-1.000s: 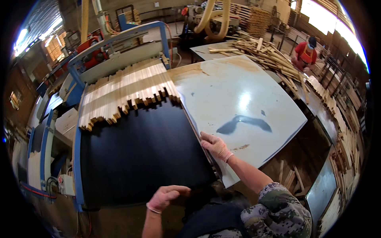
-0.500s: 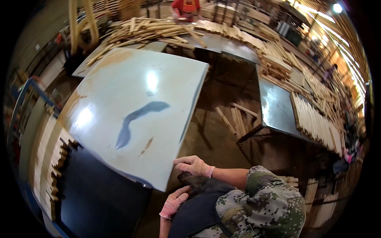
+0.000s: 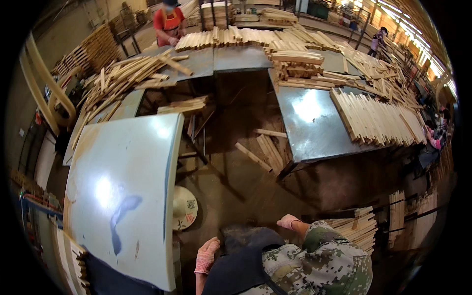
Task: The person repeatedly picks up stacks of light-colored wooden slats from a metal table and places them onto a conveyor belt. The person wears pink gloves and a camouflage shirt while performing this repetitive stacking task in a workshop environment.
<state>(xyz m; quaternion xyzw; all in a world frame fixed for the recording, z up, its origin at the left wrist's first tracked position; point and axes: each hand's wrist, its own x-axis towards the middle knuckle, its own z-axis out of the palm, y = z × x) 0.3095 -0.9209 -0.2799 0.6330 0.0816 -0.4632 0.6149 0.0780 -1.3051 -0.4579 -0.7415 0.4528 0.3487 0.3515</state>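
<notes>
My left hand (image 3: 206,255), in a pink and white knitted glove, hangs at the front of my dark apron (image 3: 246,258). Its fingers are drawn together, and nothing shows in them. Farther right, my right hand (image 3: 288,221), gloved the same way, is held out past the apron, fingers closed and apparently holding nothing. Left of my left hand, a gap apart, stands a large pale panel-topped table (image 3: 132,172) with a dark wet-looking streak. Between that table and my hands, a round whitish disc or stool top (image 3: 184,208) with red and black markings sits low.
Ahead on the right, a metal-topped table (image 3: 314,128) carries a row of wooden strips (image 3: 376,118). A loose heap of strips (image 3: 123,81) lies far left. More wood (image 3: 354,228) is stacked at my right. A person in red (image 3: 169,24) works behind the far table.
My view has swung right, and the pale table has shifted left in it. My right hand has come away from that table's edge. The round disc has come into sight.
</notes>
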